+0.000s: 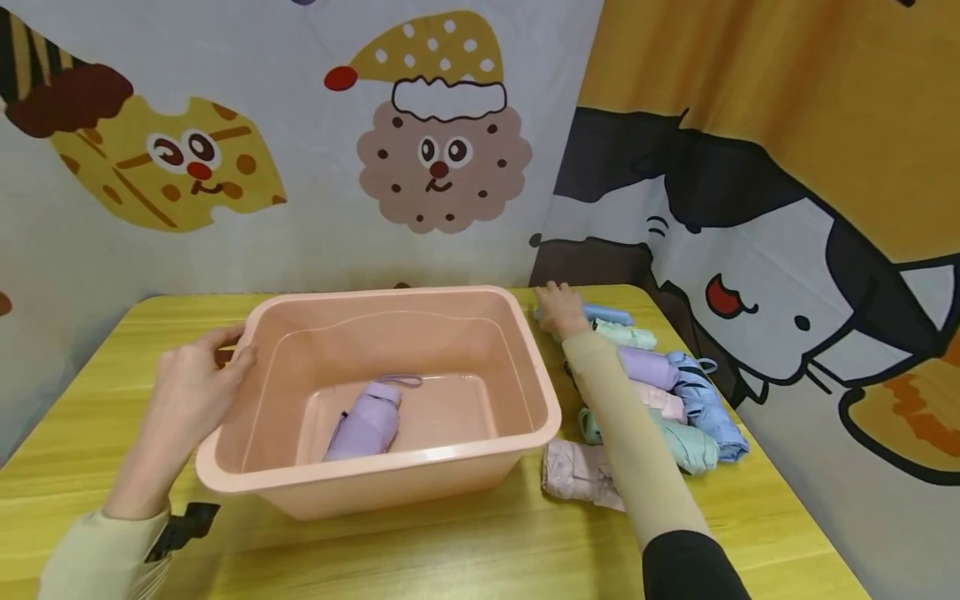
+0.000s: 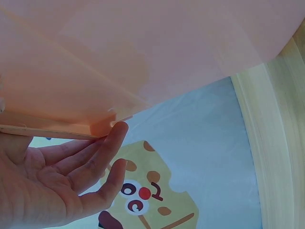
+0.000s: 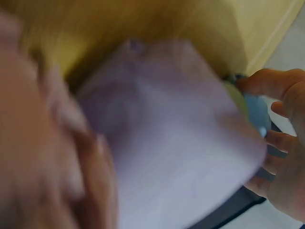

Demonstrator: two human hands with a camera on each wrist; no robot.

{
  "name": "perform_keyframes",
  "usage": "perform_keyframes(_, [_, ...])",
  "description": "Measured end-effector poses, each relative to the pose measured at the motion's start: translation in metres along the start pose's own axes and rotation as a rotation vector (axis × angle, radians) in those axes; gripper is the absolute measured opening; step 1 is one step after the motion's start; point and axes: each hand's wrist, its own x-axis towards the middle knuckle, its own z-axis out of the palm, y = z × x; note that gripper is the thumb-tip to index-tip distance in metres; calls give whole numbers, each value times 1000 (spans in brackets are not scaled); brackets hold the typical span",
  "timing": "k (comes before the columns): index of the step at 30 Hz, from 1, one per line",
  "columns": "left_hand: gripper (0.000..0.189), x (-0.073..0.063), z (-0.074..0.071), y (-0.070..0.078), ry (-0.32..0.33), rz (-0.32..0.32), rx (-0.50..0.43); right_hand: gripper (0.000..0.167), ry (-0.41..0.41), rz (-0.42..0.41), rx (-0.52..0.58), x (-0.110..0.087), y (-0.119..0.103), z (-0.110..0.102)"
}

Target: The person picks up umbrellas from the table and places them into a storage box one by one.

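Observation:
A peach plastic basin (image 1: 420,479) stands on the table, and my left hand (image 1: 197,379) grips its left rim. In the left wrist view, the left hand's fingers (image 2: 107,152) lie under that rim. Inside the basin lies a purple folded umbrella (image 1: 367,425) with a loop strap. At the table's back right, my right hand (image 1: 562,310) holds a blue folded umbrella (image 1: 611,315). The right wrist view shows the thumb and fingertips on either side of the blue umbrella (image 3: 259,112). A mint folded umbrella (image 1: 626,335) is just in front of it.
Right of the basin lie more folded umbrellas: purple (image 1: 648,367), patterned blue (image 1: 708,408), green (image 1: 686,446), and pale pink (image 1: 577,471) nearest the front. My right forearm crosses above several of them. A cartoon-printed cloth (image 1: 315,250) hangs behind the wooden table (image 1: 390,550).

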Motion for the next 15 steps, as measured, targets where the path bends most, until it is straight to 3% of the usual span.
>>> perform_keyframes(3, [47, -1, 1, 1, -3, 4, 1, 57, -19, 11, -18, 4, -2, 10])
perform_keyframes(4, [47, -1, 1, 1, -3, 5, 1, 55, 21, 4, -40, 11, 2, 23])
perform_keyframes(8, [46, -1, 3, 1, 8, 12, 1, 51, 32, 29, -57, 14, 1, 32])
perform_keyframes(15, [46, -2, 2, 0, 2, 4, -6, 37, 75, 17, -77, 8, -8, 22])
